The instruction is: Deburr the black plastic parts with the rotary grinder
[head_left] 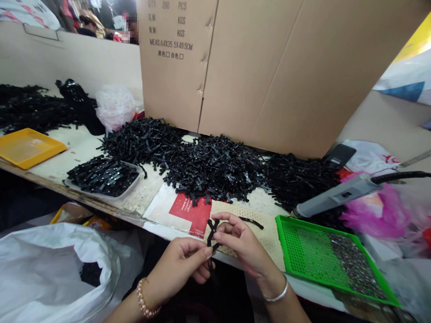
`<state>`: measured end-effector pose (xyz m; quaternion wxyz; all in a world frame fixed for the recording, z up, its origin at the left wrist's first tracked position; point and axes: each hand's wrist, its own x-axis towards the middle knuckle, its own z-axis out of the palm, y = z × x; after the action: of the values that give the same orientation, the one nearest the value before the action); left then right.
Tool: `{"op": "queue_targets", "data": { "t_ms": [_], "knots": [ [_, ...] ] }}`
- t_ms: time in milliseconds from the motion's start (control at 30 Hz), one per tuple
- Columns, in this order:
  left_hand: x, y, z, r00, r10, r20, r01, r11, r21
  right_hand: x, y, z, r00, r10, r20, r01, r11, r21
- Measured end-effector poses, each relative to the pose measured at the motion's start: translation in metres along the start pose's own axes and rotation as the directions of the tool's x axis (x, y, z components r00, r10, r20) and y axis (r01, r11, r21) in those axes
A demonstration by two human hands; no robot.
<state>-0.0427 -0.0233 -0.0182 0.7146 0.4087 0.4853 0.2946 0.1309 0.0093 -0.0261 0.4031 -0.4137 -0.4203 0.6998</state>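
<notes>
Both of my hands meet at the table's front edge on a small black strap piece (212, 233). My left hand (182, 265), with a bead bracelet on its wrist, pinches the lower end between thumb and fingers. My right hand (238, 241), with a silver bangle, is closed on the upper part, fingers curled over it. Under them lies a beige perforated mat (269, 229) with another black piece (251, 221) on it. A big heap of black pieces (208, 166) spreads across the table behind.
A green perforated tray (304, 252) with several small metal parts stands at the right, a grey tool (336, 196) behind it. A clear tray of black pieces (103, 176) and a yellow tray (23, 147) sit left. A white bag (38, 268) hangs below; cardboard boxes (275, 64) wall the back.
</notes>
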Motion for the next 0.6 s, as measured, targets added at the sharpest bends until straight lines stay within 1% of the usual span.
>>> {"op": "queue_targets", "data": {
  "t_ms": [200,400,600],
  "knots": [
    [0.0039,0.0025,-0.0011,0.999,-0.044,0.032,0.047,0.995,-0.084,0.0016,0.0007,-0.0035,1.000,0.022,0.014,-0.022,0.998,0.051],
    [0.0077,0.0030,-0.0028,0.999,-0.053,0.013,0.053,0.997,-0.059,0.0048,0.0026,-0.0050,1.000,0.000,-0.007,0.000,1.000,0.012],
    [0.0102,0.0032,-0.0045,0.999,-0.054,-0.006,0.054,0.997,-0.053,0.0071,0.0092,-0.0046,0.999,0.036,-0.031,-0.033,0.995,0.096]
  ]
}}
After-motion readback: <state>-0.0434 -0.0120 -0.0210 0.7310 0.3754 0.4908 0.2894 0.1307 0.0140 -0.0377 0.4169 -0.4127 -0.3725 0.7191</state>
